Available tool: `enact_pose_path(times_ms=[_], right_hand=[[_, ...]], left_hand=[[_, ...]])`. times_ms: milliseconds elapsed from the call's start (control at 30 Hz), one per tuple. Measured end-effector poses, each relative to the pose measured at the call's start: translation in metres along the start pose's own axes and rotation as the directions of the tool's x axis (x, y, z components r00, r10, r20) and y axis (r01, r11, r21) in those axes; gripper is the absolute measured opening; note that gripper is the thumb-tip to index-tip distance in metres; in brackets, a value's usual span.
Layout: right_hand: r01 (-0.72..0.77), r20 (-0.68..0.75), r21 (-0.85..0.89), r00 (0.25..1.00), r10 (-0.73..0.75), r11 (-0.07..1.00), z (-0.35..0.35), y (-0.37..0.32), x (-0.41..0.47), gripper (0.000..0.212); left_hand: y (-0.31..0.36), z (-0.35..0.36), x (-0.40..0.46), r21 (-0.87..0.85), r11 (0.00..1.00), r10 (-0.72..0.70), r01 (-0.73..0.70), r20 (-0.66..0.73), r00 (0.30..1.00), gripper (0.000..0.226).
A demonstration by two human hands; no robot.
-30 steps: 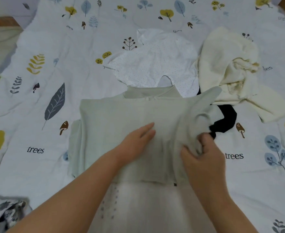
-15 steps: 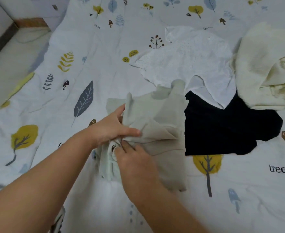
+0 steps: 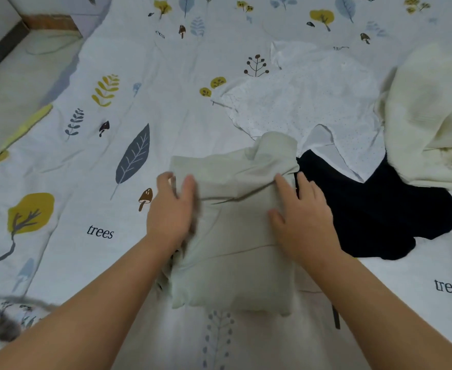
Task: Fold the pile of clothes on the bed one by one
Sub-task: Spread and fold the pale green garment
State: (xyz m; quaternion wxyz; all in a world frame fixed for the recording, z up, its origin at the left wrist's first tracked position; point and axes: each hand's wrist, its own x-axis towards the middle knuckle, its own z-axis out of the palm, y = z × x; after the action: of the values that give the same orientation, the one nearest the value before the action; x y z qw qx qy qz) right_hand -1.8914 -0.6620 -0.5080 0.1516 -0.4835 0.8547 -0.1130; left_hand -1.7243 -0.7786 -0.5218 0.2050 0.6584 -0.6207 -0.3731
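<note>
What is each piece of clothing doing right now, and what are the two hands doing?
Pale green garment: folded into a narrow bundle, collar end bunched up at the far end.
Left hand: fingers straight, lying on the bundle's left edge.
Right hand: fingers straight, lying flat on the bundle's right side.
Black garment: unfolded, spread flat.
White dotted garment: unfolded, partly over the black one.
Cream garment: crumpled, unfolded.

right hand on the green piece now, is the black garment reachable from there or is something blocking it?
Probably yes. The right hand lies flat on the pale green garment, right beside the black garment. The black one's near part lies bare; only its far edge sits under the white dotted garment.
</note>
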Motion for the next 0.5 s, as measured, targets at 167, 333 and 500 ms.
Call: enact_pose_path(times_ms=[167, 333, 500], right_hand=[[0.139, 0.162, -0.108, 0.979, -0.121, 0.984, 0.017, -0.008, 0.034, 0.066], [0.028, 0.036, -0.05, 0.999, -0.026, 0.998, 0.014, -0.018, 0.054, 0.065], [0.069, -0.063, -0.053, 0.995, -0.072, 0.996, 0.031, -0.025, 0.017, 0.068]], left_hand=[[0.0, 0.008, 0.01, 0.402, 0.857, 0.308, -0.324, 0.105, 0.946, 0.03], [0.023, -0.001, 0.045, 0.129, 0.991, 0.06, -0.028, -0.253, 0.966, 0.042], [0.036, 0.006, 0.028, 0.288, 0.802, 0.589, -0.523, -0.24, 0.772, 0.024]])
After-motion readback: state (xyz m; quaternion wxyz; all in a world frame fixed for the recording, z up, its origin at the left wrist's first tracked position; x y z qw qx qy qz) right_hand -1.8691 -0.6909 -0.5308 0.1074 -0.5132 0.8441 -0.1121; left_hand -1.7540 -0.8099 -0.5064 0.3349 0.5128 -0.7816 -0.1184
